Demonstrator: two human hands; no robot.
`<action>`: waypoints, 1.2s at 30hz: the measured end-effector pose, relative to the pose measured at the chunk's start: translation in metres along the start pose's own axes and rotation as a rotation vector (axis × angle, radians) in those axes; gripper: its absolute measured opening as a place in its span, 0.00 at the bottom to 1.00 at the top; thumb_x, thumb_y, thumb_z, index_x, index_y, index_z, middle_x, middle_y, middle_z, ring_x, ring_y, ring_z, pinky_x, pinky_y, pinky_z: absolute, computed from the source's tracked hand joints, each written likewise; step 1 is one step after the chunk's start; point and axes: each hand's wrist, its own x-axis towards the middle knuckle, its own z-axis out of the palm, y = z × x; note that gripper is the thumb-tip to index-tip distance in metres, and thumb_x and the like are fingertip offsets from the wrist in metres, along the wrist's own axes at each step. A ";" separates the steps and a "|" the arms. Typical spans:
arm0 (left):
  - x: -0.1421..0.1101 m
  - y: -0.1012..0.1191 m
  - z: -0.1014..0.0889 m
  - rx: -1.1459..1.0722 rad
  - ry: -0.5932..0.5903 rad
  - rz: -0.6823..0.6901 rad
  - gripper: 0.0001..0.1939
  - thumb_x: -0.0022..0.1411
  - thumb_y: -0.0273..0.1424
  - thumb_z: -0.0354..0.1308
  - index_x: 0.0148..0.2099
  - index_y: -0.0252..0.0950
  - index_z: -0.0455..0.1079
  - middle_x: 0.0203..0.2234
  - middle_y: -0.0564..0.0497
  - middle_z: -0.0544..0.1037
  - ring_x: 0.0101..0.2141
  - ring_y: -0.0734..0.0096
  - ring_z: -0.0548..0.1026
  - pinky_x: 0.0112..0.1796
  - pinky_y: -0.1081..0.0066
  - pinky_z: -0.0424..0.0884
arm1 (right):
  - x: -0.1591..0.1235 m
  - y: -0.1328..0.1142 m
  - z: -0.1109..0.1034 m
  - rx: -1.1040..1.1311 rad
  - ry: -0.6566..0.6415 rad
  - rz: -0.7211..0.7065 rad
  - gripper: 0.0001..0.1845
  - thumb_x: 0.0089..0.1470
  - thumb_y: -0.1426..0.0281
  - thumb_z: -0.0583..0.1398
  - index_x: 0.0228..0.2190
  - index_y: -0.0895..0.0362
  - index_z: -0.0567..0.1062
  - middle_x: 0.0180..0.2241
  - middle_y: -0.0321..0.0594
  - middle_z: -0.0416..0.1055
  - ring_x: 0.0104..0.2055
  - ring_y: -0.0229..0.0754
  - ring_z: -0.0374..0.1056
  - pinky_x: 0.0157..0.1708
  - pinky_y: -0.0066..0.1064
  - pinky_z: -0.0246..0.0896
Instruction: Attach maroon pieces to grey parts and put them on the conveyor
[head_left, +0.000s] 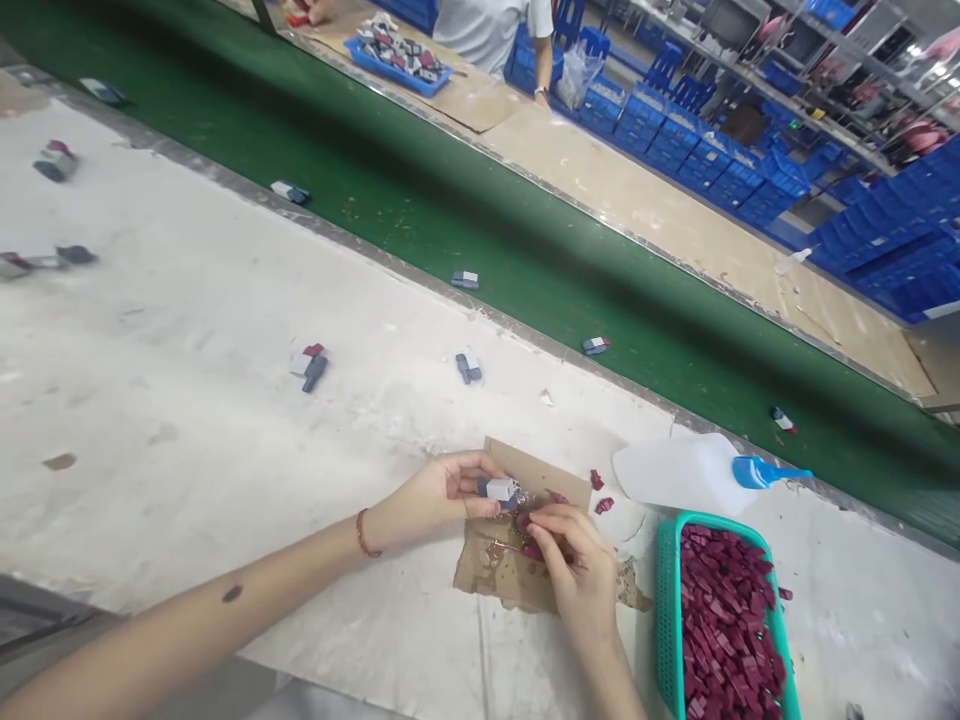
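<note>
My left hand [442, 495] pinches a small grey and blue block [498, 490] above a stained piece of brown cardboard [501, 575]. Close to its right, my right hand [574, 570] presses its closed fingers on a dark red piece [531, 550] lying on the cardboard. Two loose dark red pieces [600, 492] lie just beyond the cardboard. A teal basket [666, 610] full of several dark red pieces stands at my right wrist.
A white squeeze bottle with a blue nozzle [690, 472] lies behind the basket. Small assembled blocks [311, 365] are scattered over the white table. A green conveyor belt [525, 240] carries several more. Across it a person [491, 30] stands by a blue tray [401, 55]; blue crates [750, 180] are stacked behind.
</note>
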 end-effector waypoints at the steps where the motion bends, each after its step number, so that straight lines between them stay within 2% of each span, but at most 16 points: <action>1: 0.000 -0.001 0.001 -0.005 -0.011 0.009 0.23 0.45 0.37 0.74 0.38 0.34 0.68 0.36 0.51 0.76 0.36 0.70 0.75 0.44 0.66 0.71 | 0.000 0.001 0.000 -0.020 -0.006 -0.027 0.08 0.58 0.70 0.61 0.30 0.52 0.80 0.31 0.41 0.78 0.35 0.45 0.74 0.36 0.35 0.72; 5: -0.005 0.001 0.005 -0.008 -0.063 0.047 0.20 0.52 0.37 0.70 0.39 0.36 0.63 0.34 0.52 0.74 0.38 0.69 0.74 0.44 0.65 0.70 | 0.002 0.003 -0.001 -0.063 -0.031 -0.065 0.09 0.60 0.70 0.59 0.31 0.52 0.80 0.32 0.41 0.78 0.35 0.45 0.74 0.37 0.36 0.71; 9: -0.010 0.003 0.010 0.032 -0.104 0.038 0.18 0.59 0.40 0.63 0.41 0.38 0.58 0.35 0.50 0.73 0.34 0.70 0.73 0.34 0.70 0.67 | 0.002 0.003 -0.002 -0.089 -0.047 -0.071 0.08 0.60 0.70 0.59 0.32 0.52 0.80 0.32 0.41 0.78 0.35 0.45 0.74 0.37 0.36 0.71; 11: -0.012 0.003 0.012 0.069 -0.110 0.068 0.17 0.62 0.42 0.60 0.43 0.38 0.59 0.37 0.50 0.71 0.32 0.72 0.70 0.31 0.72 0.65 | 0.001 0.002 -0.002 -0.080 -0.054 -0.074 0.09 0.60 0.70 0.59 0.32 0.52 0.80 0.32 0.42 0.78 0.35 0.45 0.74 0.37 0.36 0.71; 13: -0.012 0.003 0.013 0.123 -0.118 0.127 0.16 0.63 0.43 0.58 0.45 0.38 0.61 0.38 0.49 0.70 0.34 0.70 0.70 0.32 0.72 0.65 | 0.001 0.001 -0.001 -0.056 -0.049 -0.057 0.09 0.59 0.70 0.59 0.32 0.51 0.81 0.32 0.42 0.78 0.35 0.46 0.74 0.37 0.36 0.71; 17: -0.014 0.001 0.012 0.321 -0.116 0.194 0.15 0.68 0.43 0.50 0.46 0.36 0.65 0.38 0.47 0.72 0.37 0.66 0.70 0.37 0.69 0.67 | 0.001 0.003 -0.002 0.064 0.013 0.094 0.07 0.55 0.69 0.63 0.28 0.52 0.81 0.30 0.42 0.78 0.34 0.45 0.74 0.34 0.35 0.71; 21: -0.016 -0.005 0.011 0.629 -0.109 0.222 0.12 0.70 0.38 0.47 0.46 0.37 0.65 0.33 0.48 0.75 0.32 0.66 0.73 0.33 0.70 0.66 | -0.001 0.009 -0.001 0.341 0.151 0.298 0.05 0.49 0.65 0.67 0.26 0.53 0.82 0.29 0.41 0.77 0.29 0.42 0.73 0.27 0.31 0.70; 24: -0.017 -0.012 0.011 0.847 -0.143 0.338 0.11 0.70 0.37 0.47 0.46 0.37 0.65 0.33 0.47 0.77 0.31 0.64 0.74 0.32 0.70 0.65 | -0.003 0.010 0.002 0.523 0.217 0.363 0.07 0.47 0.63 0.69 0.25 0.53 0.82 0.28 0.40 0.77 0.25 0.39 0.71 0.23 0.29 0.69; 28: -0.016 -0.016 0.010 0.964 -0.183 0.467 0.12 0.72 0.37 0.45 0.46 0.36 0.64 0.32 0.47 0.77 0.28 0.65 0.74 0.30 0.71 0.65 | -0.004 0.004 0.010 0.642 0.205 0.360 0.06 0.46 0.64 0.70 0.25 0.53 0.82 0.28 0.39 0.76 0.21 0.35 0.67 0.21 0.27 0.66; 36: -0.016 -0.014 0.010 0.962 -0.185 0.538 0.16 0.73 0.41 0.41 0.46 0.35 0.63 0.32 0.47 0.77 0.26 0.68 0.74 0.29 0.72 0.67 | -0.008 0.005 0.020 0.603 0.128 0.308 0.03 0.49 0.66 0.68 0.26 0.52 0.82 0.30 0.40 0.78 0.25 0.38 0.68 0.24 0.29 0.66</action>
